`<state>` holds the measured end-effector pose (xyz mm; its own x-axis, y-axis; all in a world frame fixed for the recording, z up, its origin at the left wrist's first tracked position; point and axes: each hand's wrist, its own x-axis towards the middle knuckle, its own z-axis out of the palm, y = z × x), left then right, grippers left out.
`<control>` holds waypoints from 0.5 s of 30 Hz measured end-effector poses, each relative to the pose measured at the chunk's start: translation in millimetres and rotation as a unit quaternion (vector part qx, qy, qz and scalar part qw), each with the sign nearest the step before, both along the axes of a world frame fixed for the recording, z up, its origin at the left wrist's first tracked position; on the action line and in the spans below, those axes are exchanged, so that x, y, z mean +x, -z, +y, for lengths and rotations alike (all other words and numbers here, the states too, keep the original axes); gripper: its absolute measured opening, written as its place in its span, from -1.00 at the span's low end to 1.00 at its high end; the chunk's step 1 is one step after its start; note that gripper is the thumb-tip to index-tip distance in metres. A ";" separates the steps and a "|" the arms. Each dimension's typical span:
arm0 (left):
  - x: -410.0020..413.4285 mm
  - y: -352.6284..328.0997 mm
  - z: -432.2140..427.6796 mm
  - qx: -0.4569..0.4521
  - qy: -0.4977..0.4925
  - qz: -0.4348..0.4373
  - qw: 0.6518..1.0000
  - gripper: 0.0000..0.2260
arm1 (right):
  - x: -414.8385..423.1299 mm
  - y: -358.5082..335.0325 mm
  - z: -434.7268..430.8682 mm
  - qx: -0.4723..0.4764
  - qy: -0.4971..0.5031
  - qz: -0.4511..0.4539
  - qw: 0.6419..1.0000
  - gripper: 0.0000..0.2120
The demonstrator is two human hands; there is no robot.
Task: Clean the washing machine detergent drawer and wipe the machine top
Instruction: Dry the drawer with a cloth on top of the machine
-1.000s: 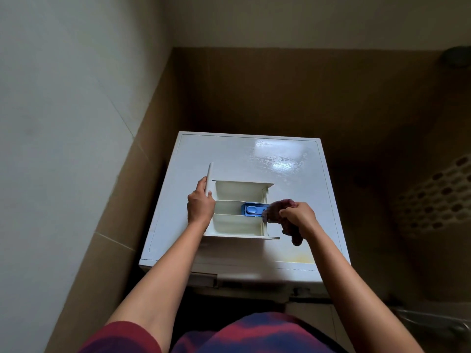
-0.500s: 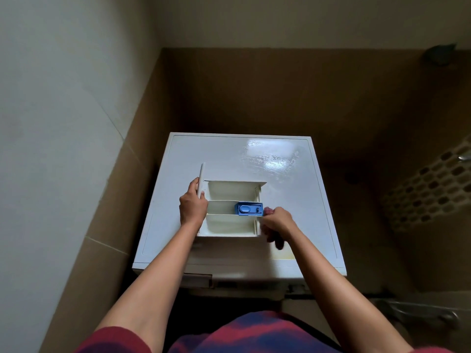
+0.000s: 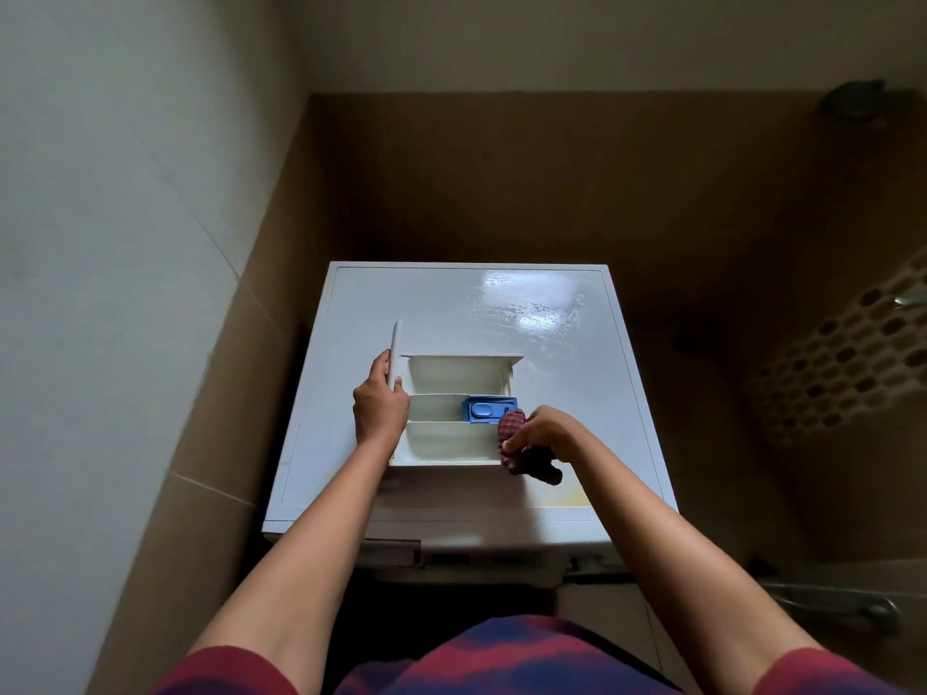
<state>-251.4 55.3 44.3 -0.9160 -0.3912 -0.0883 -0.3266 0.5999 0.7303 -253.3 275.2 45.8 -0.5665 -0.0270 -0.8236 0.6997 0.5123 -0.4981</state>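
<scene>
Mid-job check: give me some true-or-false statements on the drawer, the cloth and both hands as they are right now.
1. The drawer lies on the machine top. True.
2. The left hand holds the cloth. False: it grips the drawer's front panel; the right hand holds the cloth.
3. The blue insert sits in the middle compartment. True.
4. The cloth is green. False: it is red.

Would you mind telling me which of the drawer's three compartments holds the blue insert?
The middle compartment: the blue insert sits at its right end, while the far compartment and near compartment show only cream plastic.
</scene>
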 end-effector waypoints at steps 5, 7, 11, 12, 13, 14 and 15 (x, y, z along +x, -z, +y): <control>-0.7 0.8 0.2 -0.002 -0.002 0.001 1.000 -0.63 | 7.3 0.5 -19.4 0.195 -0.089 0.132 0.968 -0.74; -0.3 0.9 0.7 -0.003 -0.002 0.000 1.000 -0.63 | 9.6 8.6 -17.8 0.192 -0.085 0.144 0.967 -0.79; 0.5 1.1 0.3 0.003 -0.005 -0.003 1.000 -0.64 | 21.8 24.7 -13.3 0.115 0.026 0.150 0.982 -0.94; 0.9 0.6 0.4 0.001 -0.003 -0.001 1.000 -0.64 | 24.8 28.1 -13.7 0.100 0.052 0.155 0.982 -0.95; 1.2 -0.1 0.6 0.000 -0.003 0.000 1.000 -0.64 | 27.6 31.4 -13.8 0.090 0.069 0.162 0.980 -0.94; 1.2 -0.4 0.9 0.000 -0.003 0.001 1.000 -0.63 | 28.5 36.0 -12.6 0.085 0.081 0.171 0.978 -0.93; 1.1 -0.5 0.8 0.000 -0.003 0.001 1.000 -0.63 | 28.7 37.2 -11.7 0.073 0.096 0.172 0.978 -0.91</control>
<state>-250.3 56.1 44.8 -0.9140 -0.3962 -0.0868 -0.3288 0.5985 0.7305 -224.6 263.5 8.5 -0.7937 0.2103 -0.5708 0.5938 0.4718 -0.6518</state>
